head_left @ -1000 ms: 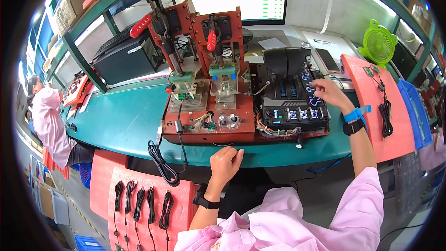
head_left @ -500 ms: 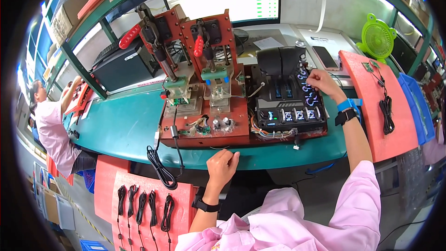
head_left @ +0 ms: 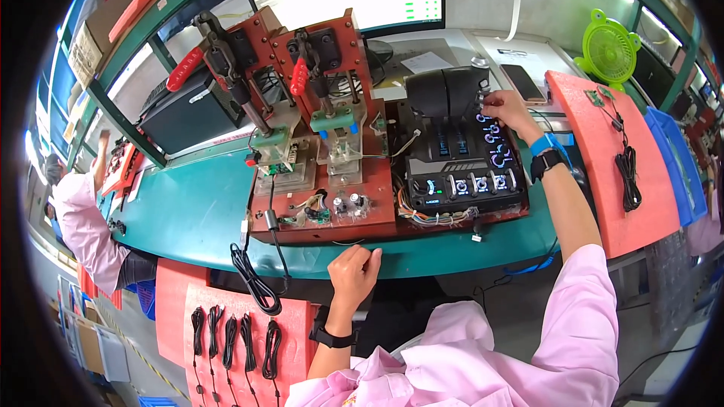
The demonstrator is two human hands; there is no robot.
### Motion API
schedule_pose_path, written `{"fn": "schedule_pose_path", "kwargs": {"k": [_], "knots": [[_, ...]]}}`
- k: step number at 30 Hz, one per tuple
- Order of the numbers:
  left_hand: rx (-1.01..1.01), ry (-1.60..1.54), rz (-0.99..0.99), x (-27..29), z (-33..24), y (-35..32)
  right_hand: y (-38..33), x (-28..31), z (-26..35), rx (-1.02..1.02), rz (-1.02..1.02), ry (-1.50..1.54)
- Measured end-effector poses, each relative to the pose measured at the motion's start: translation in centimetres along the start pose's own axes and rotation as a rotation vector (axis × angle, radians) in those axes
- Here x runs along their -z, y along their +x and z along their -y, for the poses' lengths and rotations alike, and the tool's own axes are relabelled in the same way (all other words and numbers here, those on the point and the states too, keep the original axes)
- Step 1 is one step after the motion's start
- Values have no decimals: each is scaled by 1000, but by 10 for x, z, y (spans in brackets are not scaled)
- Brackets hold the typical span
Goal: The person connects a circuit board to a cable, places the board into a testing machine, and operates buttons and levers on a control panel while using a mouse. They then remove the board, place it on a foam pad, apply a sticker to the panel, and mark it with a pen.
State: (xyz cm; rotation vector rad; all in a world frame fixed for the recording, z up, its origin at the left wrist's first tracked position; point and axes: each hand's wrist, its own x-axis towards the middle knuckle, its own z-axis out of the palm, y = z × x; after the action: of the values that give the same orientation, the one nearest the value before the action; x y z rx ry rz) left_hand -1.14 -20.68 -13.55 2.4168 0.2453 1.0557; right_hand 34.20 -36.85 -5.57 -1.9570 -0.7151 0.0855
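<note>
Right hand (head_left: 511,111) at black, boxy plastic control unit (head_left: 452,168) on flat green worktop (head_left: 188,188)

Bends fingers (head_left: 492,105) at the unit's upper right edge; cannot tell whether grasping anything. Holds left hand (head_left: 353,275) loosely clenched near the worktop's front edge.

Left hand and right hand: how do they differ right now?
The left hand is loosely curled by the front edge of the green bench; the right hand is at the upper right side of the black control panel.
The left hand wears only a black wristband; the right hand adds a blue strap.
Both hands are bare.
</note>
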Motion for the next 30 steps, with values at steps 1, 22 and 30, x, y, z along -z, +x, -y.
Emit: {"fn": "schedule_pose_path", "kwargs": {"k": [1, 22, 30], "knots": [[2, 3, 1, 0, 1, -1, 4, 4, 0, -38, 91, 17], [21, 3, -21, 3, -2, 2, 67, -90, 116, 302, 329, -657], [4, -36, -17, 5, 0, 3, 66, -109, 118, 57, 74, -839]]}}
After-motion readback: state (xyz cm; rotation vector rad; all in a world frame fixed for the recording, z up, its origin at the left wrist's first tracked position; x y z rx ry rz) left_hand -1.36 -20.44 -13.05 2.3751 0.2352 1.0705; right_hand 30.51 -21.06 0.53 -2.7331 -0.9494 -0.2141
